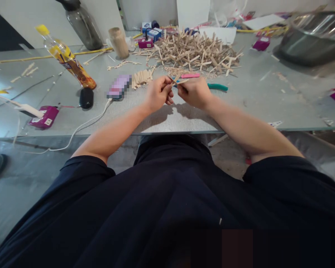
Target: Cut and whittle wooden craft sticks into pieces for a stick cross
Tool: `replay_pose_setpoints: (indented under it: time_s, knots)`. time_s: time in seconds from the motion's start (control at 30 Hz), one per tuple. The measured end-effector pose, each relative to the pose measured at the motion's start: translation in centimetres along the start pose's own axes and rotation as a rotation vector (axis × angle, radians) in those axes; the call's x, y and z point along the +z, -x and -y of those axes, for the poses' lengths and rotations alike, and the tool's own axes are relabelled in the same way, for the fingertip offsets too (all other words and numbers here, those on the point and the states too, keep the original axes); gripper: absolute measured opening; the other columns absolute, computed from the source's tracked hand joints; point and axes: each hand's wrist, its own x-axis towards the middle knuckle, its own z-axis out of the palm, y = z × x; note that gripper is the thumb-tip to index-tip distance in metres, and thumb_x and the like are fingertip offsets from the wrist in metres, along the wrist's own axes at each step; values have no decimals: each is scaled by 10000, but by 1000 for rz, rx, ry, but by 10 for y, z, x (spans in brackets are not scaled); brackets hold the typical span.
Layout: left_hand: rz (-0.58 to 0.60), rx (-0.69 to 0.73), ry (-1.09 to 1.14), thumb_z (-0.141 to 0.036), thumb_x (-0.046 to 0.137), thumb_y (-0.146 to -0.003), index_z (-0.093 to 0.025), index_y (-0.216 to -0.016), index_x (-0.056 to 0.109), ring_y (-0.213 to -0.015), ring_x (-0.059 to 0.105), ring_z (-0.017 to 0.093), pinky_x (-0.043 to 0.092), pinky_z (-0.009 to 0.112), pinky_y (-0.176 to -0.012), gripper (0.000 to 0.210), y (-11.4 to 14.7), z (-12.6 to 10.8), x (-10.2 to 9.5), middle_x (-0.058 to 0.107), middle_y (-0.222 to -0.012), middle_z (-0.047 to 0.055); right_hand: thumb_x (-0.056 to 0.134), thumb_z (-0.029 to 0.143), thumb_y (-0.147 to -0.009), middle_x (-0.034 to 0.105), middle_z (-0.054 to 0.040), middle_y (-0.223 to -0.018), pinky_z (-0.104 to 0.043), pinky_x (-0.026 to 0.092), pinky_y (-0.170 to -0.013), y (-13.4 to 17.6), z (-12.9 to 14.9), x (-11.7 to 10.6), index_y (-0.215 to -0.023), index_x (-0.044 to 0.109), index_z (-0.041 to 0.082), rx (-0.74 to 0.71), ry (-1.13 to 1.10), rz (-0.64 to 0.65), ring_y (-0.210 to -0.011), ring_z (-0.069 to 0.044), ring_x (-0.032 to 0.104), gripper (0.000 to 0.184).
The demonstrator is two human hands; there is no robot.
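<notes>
My left hand (pixel 161 92) and my right hand (pixel 194 91) are close together above the front of the table. Both are closed in a pinch on a small wooden piece (pixel 177 80), whose thin strips look crossed. The fingers hide part of it, so how the strips are joined cannot be made out. Just behind my right hand lie a pink strip-like object (pixel 190 75) and a curved teal handle (pixel 218 87). A large heap of wooden cross pieces (pixel 197 52) rises beyond both hands. Left of my left hand, short wooden strips (pixel 142 78) lie in a row.
A phone (pixel 119 86) with a white cable, a black case (pixel 86 98) and a yellow-capped bottle (pixel 69 61) stand or lie to the left. Farther back is a wooden cup-shaped container (pixel 118 42). A big metal bowl (pixel 314 46) occupies the back right.
</notes>
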Motion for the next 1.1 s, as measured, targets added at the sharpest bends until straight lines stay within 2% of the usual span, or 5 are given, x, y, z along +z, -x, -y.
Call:
replay_pose_setpoints:
  time_s: [0.3,0.6,0.7,0.83,1.1]
  knots:
    - [-99,-95,50,-102,567,-1158,-291,-931,607,-522,697,134,573,280,-554,299,-11,6,9,678,-608,-77,556,535,-1144,752,-132,-887,-555,513,-1079,-10,1,11,-830,418,324,66,43,-9,-1054,-336,676,403]
    - [-160,-139,79,-139,621,-1170,-255,-944,637,-524,688,133,565,287,-572,255,-14,9,4,696,-648,-48,359,737,-1197,783,-165,-909,-565,537,-1008,-17,-35,-6,-935,628,323,201,152,-172,-1111,-389,713,559]
    - [-143,-116,163,-173,637,-1172,-255,-940,639,-467,556,94,454,262,-504,245,-18,9,-5,640,-651,-62,382,701,-1202,825,-197,-1013,-586,535,-991,-16,-49,-14,-891,668,330,178,178,-94,-1079,-402,721,562]
    - [-33,-114,399,-144,481,-1197,-254,-930,623,-439,248,91,269,269,-485,322,-22,7,-17,304,-600,-94,575,620,-1196,856,-179,-1167,-525,529,-1026,-13,-43,-4,-917,711,300,100,195,25,-1209,-370,705,446]
    - [29,-172,358,-362,470,-1220,-282,-930,597,-475,208,128,325,297,-517,327,-17,1,-24,197,-638,-83,726,402,-1195,802,-144,-1303,-457,487,-1027,-11,-28,9,-1045,775,212,52,225,133,-1190,-300,662,247]
